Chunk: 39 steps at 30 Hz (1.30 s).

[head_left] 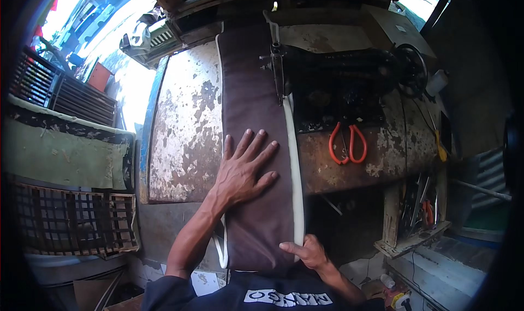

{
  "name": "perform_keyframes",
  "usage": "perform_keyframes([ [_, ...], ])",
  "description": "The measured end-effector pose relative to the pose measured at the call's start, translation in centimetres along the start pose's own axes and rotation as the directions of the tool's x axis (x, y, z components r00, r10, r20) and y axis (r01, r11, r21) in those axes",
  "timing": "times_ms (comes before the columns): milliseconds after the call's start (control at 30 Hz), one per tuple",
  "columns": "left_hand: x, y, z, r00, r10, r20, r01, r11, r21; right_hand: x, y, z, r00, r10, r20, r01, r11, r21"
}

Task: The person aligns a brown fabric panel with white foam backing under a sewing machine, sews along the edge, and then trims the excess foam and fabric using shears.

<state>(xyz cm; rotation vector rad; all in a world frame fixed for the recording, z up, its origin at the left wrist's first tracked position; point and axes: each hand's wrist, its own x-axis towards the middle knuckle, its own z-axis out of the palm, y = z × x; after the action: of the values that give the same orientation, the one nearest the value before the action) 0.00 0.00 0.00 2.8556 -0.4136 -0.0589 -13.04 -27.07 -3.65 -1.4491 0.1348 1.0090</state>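
Note:
A long strip of dark brown fabric (254, 84) with white piping (295, 185) along both edges runs from my body across the table. Its right edge passes by the needle end of a black sewing machine (344, 68). My left hand (245, 169) lies flat on the fabric with fingers spread. Low at the right edge, my right hand (305, 252) grips the fabric border, thumb on top and the other fingers hidden below. Orange-handled scissors (348, 144) lie on the table in front of the machine.
The worn wooden table (183, 125) has peeling paint. A yellow-handled screwdriver (440, 146) lies at its right side. On the left stand a green padded panel (71, 147) and a frame with woven straps (71, 221). A cardboard box (398, 30) sits behind the machine.

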Motion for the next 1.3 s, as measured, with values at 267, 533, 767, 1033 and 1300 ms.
perform_keyframes([
  [267,1.9,-1.2,-0.3,1.0,-0.009,-0.003,0.009,1.0,-0.003,1.1,0.0,0.5,0.972,-0.16,-0.171,0.183,0.974,0.131],
  [533,3.5,-2.3,-0.3,1.0,-0.023,-0.009,0.023,1.0,0.003,2.6,-0.3,0.9,0.948,-0.201,-0.248,0.27,0.92,0.283],
  [767,5.2,-3.4,-0.3,0.999,-0.001,-0.044,0.001,1.0,0.015,3.7,-0.9,0.5,0.967,-0.093,-0.237,0.183,0.901,0.393],
  [1033,7.1,-4.7,-0.6,1.0,-0.02,0.002,0.02,1.0,0.009,4.4,-0.9,0.7,0.973,-0.166,-0.163,0.227,0.835,0.501],
  [1300,8.8,-5.8,-0.5,1.0,-0.02,0.0,0.02,0.999,0.03,4.1,-1.8,1.4,0.949,-0.211,-0.233,0.303,0.812,0.499],
])
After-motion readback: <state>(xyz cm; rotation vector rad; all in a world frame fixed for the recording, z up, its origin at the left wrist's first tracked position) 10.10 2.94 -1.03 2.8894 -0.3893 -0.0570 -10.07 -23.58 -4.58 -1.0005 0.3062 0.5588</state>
